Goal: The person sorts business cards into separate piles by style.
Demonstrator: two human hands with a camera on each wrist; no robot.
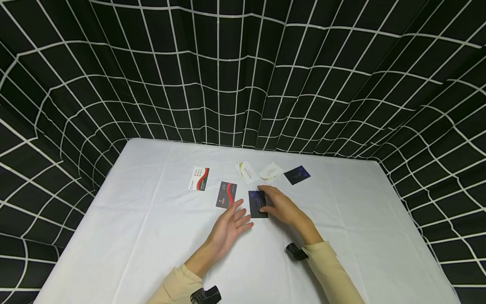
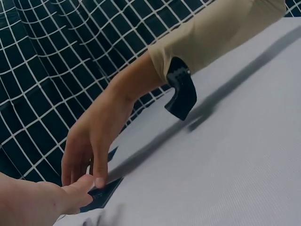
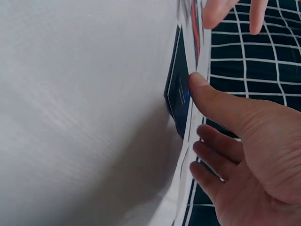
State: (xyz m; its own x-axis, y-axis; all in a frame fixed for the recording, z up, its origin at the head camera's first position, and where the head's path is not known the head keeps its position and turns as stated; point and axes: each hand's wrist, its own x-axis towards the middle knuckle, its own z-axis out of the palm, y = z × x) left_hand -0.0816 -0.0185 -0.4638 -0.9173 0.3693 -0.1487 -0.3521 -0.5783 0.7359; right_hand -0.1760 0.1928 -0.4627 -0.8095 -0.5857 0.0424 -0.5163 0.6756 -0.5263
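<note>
A dark blue card lies on the white cloth in front of me. My right hand is over its right side, the thumb on or just above its face and a fingertip near its far edge; firm contact is unclear. Between the hands in the left wrist view, part of the dark card shows. With fingers spread and holding nothing, my left hand is beside that card, its fingertips by the near edge of a grey card with a red wave. The right wrist view shows the right thumb beside the dark card.
A white, red and dark card lies at the left. Farther back are white cards with yellow-green corners, and a second dark blue card at the right. A black gridded curtain surrounds the table.
</note>
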